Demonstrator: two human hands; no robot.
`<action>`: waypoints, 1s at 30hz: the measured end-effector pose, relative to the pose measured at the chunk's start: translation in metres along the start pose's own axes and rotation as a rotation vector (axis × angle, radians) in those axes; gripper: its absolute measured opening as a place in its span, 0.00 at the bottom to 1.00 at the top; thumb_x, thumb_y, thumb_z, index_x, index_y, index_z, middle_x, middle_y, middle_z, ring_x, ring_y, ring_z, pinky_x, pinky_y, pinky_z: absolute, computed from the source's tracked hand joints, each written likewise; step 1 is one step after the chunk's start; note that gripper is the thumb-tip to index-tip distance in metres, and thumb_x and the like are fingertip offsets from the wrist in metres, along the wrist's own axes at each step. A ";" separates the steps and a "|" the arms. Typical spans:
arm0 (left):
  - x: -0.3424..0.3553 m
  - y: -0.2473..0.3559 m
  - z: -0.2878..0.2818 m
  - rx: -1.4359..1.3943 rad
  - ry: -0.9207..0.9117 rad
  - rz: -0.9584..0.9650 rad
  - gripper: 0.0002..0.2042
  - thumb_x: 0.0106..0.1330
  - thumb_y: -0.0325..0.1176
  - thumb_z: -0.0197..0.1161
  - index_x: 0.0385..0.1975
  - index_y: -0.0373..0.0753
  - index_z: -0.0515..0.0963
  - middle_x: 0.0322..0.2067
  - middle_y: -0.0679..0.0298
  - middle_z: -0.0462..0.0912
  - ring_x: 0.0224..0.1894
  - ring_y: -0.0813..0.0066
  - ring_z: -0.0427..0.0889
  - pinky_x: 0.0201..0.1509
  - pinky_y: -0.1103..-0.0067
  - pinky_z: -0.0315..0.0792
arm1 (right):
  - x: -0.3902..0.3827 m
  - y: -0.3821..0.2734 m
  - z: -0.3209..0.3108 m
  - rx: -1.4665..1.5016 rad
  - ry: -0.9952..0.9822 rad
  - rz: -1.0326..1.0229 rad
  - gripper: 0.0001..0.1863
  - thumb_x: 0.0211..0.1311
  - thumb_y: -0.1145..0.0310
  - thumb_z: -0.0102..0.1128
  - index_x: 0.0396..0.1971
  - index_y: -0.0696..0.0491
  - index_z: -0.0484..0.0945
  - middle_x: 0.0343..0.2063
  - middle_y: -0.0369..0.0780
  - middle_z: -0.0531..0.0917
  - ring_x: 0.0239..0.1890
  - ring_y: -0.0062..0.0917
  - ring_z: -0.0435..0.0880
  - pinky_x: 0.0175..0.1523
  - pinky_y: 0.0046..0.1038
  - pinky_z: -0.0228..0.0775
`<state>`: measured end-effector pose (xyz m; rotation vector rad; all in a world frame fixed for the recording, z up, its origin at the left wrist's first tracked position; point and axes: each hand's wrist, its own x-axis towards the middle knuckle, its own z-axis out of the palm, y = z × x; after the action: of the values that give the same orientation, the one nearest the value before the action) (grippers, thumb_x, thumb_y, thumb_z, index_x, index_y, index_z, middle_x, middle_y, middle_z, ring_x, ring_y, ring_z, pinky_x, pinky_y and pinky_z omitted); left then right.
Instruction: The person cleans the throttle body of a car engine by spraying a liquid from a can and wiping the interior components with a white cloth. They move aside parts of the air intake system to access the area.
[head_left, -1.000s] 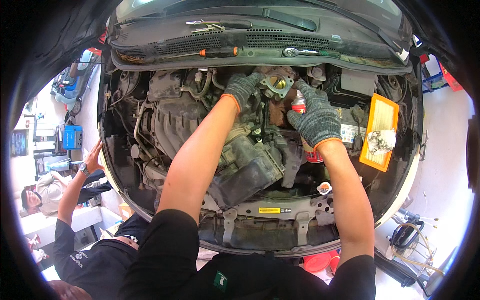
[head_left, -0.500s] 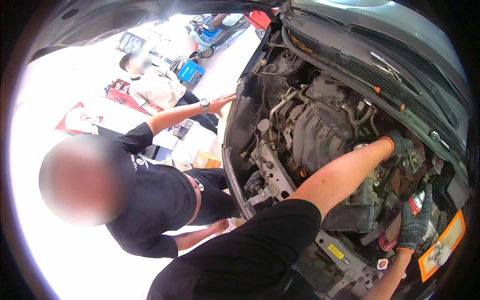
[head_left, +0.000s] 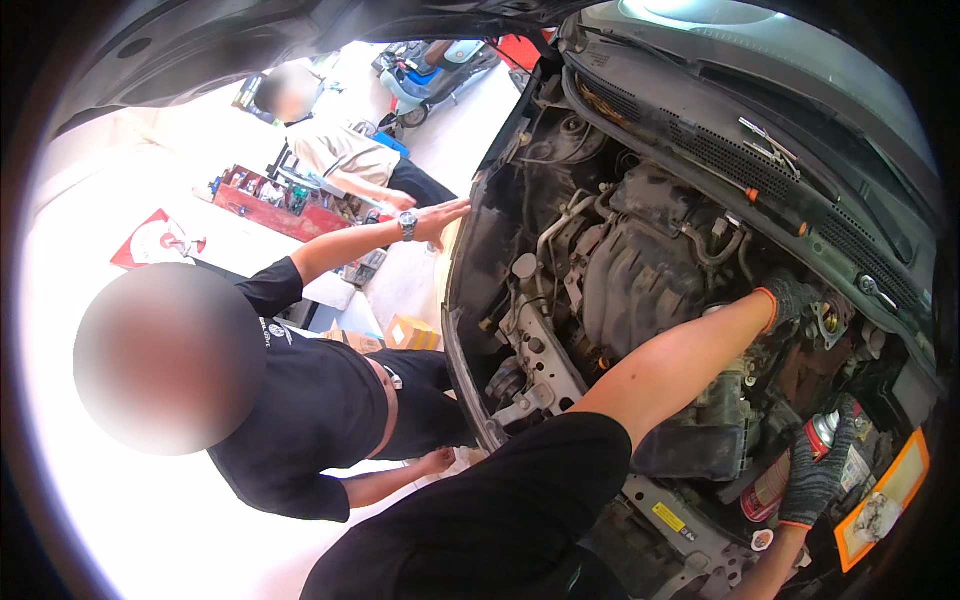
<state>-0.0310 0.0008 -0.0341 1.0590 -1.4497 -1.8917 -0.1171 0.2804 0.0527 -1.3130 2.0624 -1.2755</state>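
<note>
My left hand [head_left: 788, 298], in a dark knit glove, is closed on the metal throttle body [head_left: 828, 318] at the back right of the engine, its fingertips partly hidden. Below it, my gloved right hand [head_left: 818, 470] grips a red spray can with a silver top [head_left: 764, 490], held at a tilt. Beside that hand lies an orange-framed air filter [head_left: 865, 525] with a crumpled white cloth [head_left: 878, 515] on it. The black air box [head_left: 690, 450] and the intake manifold [head_left: 640, 280] are to the left of my hands.
A co-worker [head_left: 310, 390] in black stands at the fender [head_left: 465, 250] with one hand on it. Behind, another person [head_left: 340, 155] bends by a red toolbox [head_left: 250, 190] and a scooter [head_left: 425, 80]. Tools [head_left: 770, 145] lie on the cowl below the windscreen.
My view has swung left, bringing the co-worker further into sight. The person behind has bent further forward. My right hand with the can sits slightly lower relative to the throttle body.
</note>
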 end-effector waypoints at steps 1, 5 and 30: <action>-0.001 0.000 0.000 0.042 0.025 0.029 0.25 0.55 0.42 0.70 0.50 0.33 0.77 0.48 0.59 0.81 0.47 0.68 0.78 0.52 0.73 0.71 | -0.002 -0.003 0.001 0.000 -0.002 -0.001 0.35 0.54 0.79 0.61 0.64 0.54 0.65 0.62 0.42 0.71 0.60 0.28 0.72 0.66 0.29 0.59; -0.014 0.019 0.004 0.113 0.018 0.036 0.25 0.59 0.43 0.67 0.53 0.35 0.75 0.53 0.61 0.79 0.53 0.70 0.76 0.56 0.75 0.69 | -0.006 -0.012 0.002 0.003 -0.005 0.010 0.35 0.53 0.79 0.61 0.64 0.54 0.65 0.62 0.41 0.71 0.60 0.28 0.72 0.66 0.29 0.60; -0.047 0.043 0.001 0.226 0.052 -0.054 0.21 0.60 0.46 0.66 0.35 0.28 0.81 0.27 0.58 0.81 0.27 0.70 0.78 0.31 0.72 0.70 | 0.096 -0.061 -0.007 -0.656 -0.251 0.069 0.40 0.45 0.55 0.67 0.63 0.41 0.67 0.51 0.55 0.75 0.48 0.47 0.80 0.53 0.41 0.73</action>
<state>-0.0081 0.0268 0.0194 1.2530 -1.6490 -1.7521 -0.1384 0.1918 0.1215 -1.5390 2.3963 -0.3664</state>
